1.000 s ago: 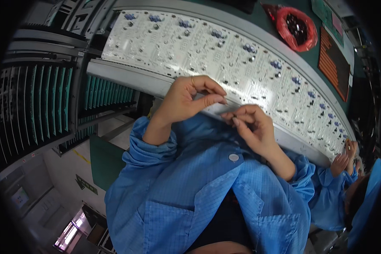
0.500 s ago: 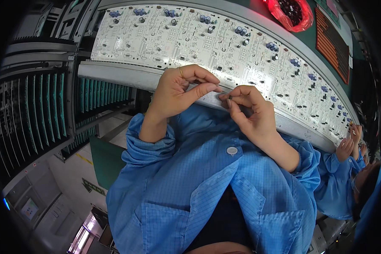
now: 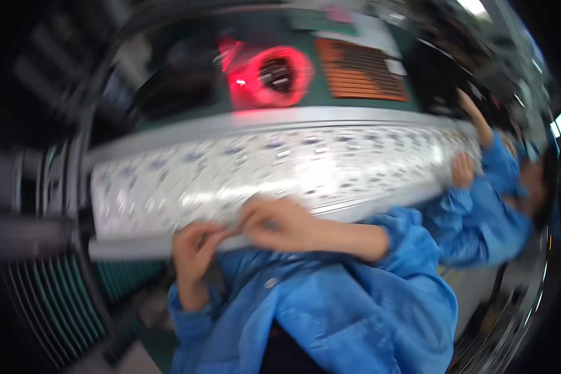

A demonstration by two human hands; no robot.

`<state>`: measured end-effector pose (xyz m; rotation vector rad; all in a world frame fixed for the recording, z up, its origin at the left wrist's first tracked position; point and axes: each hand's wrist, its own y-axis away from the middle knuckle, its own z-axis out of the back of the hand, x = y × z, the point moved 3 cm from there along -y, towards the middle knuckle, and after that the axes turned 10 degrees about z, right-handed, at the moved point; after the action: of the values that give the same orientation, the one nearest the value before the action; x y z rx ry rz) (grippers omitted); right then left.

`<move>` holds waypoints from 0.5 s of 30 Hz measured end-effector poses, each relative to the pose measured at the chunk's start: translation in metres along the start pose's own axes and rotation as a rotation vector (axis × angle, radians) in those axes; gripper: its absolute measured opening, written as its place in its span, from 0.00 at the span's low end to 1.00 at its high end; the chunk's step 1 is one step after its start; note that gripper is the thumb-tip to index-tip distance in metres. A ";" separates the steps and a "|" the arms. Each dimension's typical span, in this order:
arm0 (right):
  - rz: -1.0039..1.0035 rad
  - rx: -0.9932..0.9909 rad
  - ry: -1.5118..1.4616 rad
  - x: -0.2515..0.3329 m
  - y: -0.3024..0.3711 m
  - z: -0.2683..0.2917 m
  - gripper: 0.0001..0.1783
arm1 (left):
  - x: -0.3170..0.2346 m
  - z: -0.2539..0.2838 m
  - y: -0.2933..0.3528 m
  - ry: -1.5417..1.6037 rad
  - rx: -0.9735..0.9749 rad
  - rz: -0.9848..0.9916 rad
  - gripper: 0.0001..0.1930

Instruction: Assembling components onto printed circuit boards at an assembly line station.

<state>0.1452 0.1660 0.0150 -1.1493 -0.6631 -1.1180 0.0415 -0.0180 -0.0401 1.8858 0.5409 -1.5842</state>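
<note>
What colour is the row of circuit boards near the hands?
The circuit boards are white with dark and bluish spots; see the head view, though blurred.

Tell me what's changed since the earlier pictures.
The view has swung right. Your right hand has moved forward, over the near edge of the circuit boards, ahead of your left hand; blur hides any grip or release. A co-worker's hand has reached out past the boards. The red bag and orange tray stay beyond the boards.
</note>
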 end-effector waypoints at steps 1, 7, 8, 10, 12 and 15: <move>-0.066 0.117 -0.146 0.000 0.002 -0.002 0.05 | -0.004 -0.003 -0.001 0.054 -0.019 0.009 0.07; 0.181 0.340 -0.186 -0.003 0.004 -0.037 0.09 | 0.005 0.004 -0.006 -0.022 -0.089 -0.119 0.03; 0.225 0.382 -0.226 -0.004 0.008 -0.041 0.08 | 0.005 0.002 -0.006 -0.045 -0.082 -0.128 0.03; 0.265 0.412 -0.244 -0.008 0.013 -0.040 0.08 | 0.010 0.002 -0.009 -0.063 -0.053 -0.149 0.03; 0.235 0.378 -0.229 -0.004 0.014 -0.042 0.08 | 0.015 0.013 -0.008 -0.110 -0.056 -0.118 0.04; 0.175 0.287 -0.177 0.000 0.002 -0.032 0.08 | 0.011 0.009 -0.009 -0.083 -0.076 -0.132 0.05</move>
<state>0.1431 0.1363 0.0039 -1.0425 -0.8155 -0.7512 0.0312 -0.0187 -0.0532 1.7515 0.6914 -1.6935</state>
